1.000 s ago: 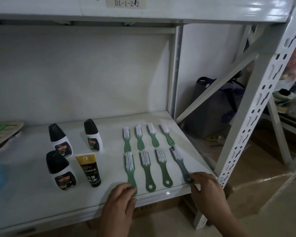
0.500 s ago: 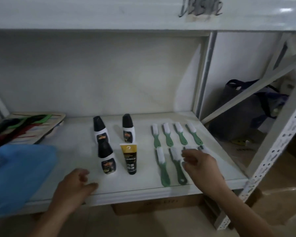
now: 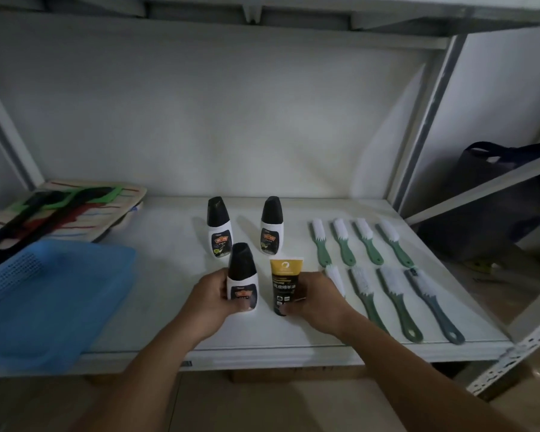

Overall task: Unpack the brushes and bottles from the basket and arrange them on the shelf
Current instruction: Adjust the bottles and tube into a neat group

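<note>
Left hand (image 3: 214,296): now wrapped around the front white bottle (image 3: 243,283) at centre frame; half a second ago lay flat and empty near the shelf edge, lower left.
Right hand (image 3: 317,299): now closed on the black-and-gold tube (image 3: 284,286), thumb at its lower end; a moment ago was over the front row of brushes, further right.
Front bottle: upright on the shelf (image 3: 169,307), black cap up, just left of the tube, not touching it.
Tube: standing cap-down, just beside the bottle; probably being nudged into line, though the contact under the fingers is hidden.
Back bottles (image 3: 219,227): two, upright, side by side in the upper middle of the shelf, untouched.
Brushes (image 3: 368,241): eight, in two rows of four at the right of the frame, handles toward the camera; nearest front brush partly hidden behind the right hand.
Basket (image 3: 44,294): blue, at lower left, overhanging the shelf edge; looks empty from this angle, far corner not fully readable.
Change: attention shifted from the brush rows to the bottle group; both hands now gripping one item each.
Meaning for task: unpacking seems done; remaining work judged to be squaring the front pair with the back pair.
Risk: tube on its narrow cap likely to topple if released off-balance.
</note>
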